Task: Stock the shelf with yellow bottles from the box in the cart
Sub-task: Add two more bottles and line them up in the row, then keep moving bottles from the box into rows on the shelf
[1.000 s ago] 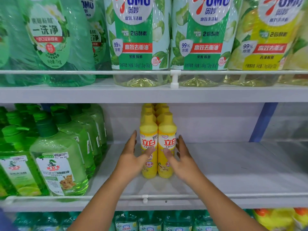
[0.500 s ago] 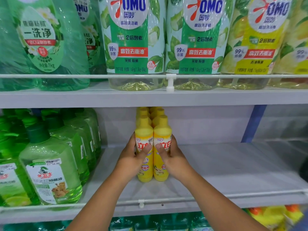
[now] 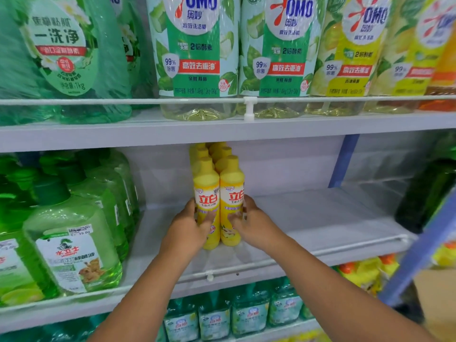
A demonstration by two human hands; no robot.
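Observation:
Two rows of yellow bottles stand on the middle white shelf (image 3: 308, 218), running back toward the rear wall. My left hand (image 3: 190, 227) is wrapped around the front left yellow bottle (image 3: 206, 193). The front right yellow bottle (image 3: 231, 191) is gripped by my right hand (image 3: 251, 222). Both front bottles stand upright, side by side and touching, their bases on the shelf. More yellow bottles (image 3: 209, 151) stand behind them, mostly hidden. The box and the cart are out of view.
Green pump bottles (image 3: 71, 233) fill the shelf's left side. Large detergent bottles (image 3: 197, 58) stand on the shelf above behind a wire rail (image 3: 123, 101). A dark green bottle (image 3: 427, 193) sits far right. A blue upright (image 3: 343, 161) divides the back wall. Teal bottles (image 3: 222, 314) stand below.
My hands have closed from loosely flanking the front pair of yellow bottles to gripping them. The view has shifted, so the shelf sits lower and more tilted in frame.

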